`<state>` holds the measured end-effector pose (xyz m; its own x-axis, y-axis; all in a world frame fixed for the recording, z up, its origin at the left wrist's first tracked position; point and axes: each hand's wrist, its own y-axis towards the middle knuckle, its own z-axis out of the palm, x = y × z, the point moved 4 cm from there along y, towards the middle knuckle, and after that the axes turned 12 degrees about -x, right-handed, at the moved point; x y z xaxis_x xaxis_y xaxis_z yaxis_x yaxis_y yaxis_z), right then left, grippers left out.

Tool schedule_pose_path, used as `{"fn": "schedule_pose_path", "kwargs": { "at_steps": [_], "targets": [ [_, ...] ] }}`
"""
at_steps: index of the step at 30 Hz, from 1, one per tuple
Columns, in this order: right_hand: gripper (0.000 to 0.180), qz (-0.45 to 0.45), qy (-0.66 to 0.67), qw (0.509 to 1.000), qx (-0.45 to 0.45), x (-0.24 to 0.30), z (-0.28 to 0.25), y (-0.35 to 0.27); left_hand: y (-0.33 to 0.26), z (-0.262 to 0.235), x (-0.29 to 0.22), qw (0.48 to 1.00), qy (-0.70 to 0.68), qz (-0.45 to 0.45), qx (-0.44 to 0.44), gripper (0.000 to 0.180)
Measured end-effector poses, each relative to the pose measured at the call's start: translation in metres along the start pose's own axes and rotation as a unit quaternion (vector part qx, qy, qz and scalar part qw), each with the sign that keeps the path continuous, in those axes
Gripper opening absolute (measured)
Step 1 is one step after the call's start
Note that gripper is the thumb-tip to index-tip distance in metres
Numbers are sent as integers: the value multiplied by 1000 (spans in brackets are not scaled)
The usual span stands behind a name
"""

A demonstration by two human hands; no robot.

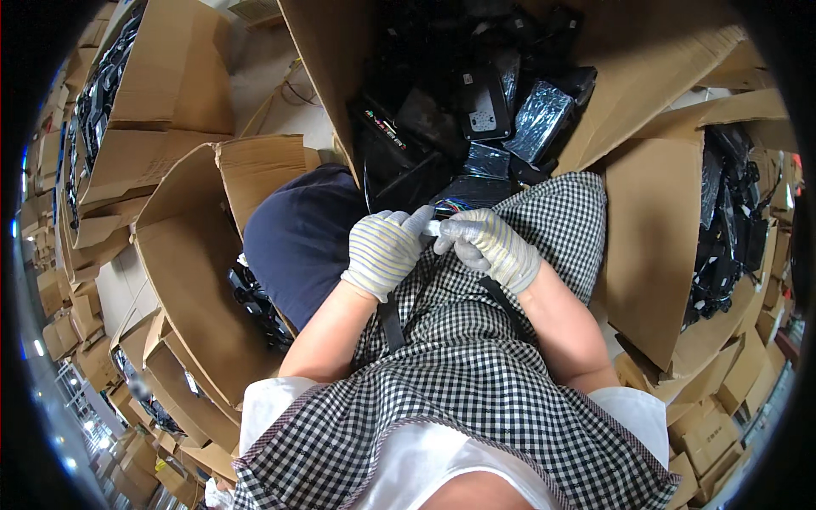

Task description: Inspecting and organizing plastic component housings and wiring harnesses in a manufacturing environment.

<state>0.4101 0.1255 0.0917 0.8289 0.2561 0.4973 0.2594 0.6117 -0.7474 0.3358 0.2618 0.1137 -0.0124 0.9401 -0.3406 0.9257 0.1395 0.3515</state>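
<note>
In striped, grey-fingered work gloves, my hands meet over my lap. My left hand is closed, its thumb and fingertips pinching one end of a small white piece. On the other end, my right hand closes with bent fingers. The kind of this piece cannot be made out, since the fingers cover most of it. Thin coloured wires show just beyond the fingertips, beside a dark wrapped item.
Ahead stands a large open carton of black devices, including a flat black case and a plastic-wrapped block. Open cartons flank me at the left and right, holding dark parts. More cartons stand farther left.
</note>
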Motion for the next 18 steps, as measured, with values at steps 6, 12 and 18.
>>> {"fn": "schedule_pose_path", "kwargs": {
  "at_steps": [6, 12, 18],
  "targets": [
    [31, -77, -98, 991, 41, 11, -16, 36, 38, 4, 25, 945, -85, -97, 302, 26],
    [23, -203, -185, 929, -246, 100, -6, 91, 71, 16, 61, 937, -117, -239, 228, 25],
    [30, -329, -400, 757, -399, 146, -46, 178, 77, -4, 65, 927, -193, -247, 204, 27]
  ]
}}
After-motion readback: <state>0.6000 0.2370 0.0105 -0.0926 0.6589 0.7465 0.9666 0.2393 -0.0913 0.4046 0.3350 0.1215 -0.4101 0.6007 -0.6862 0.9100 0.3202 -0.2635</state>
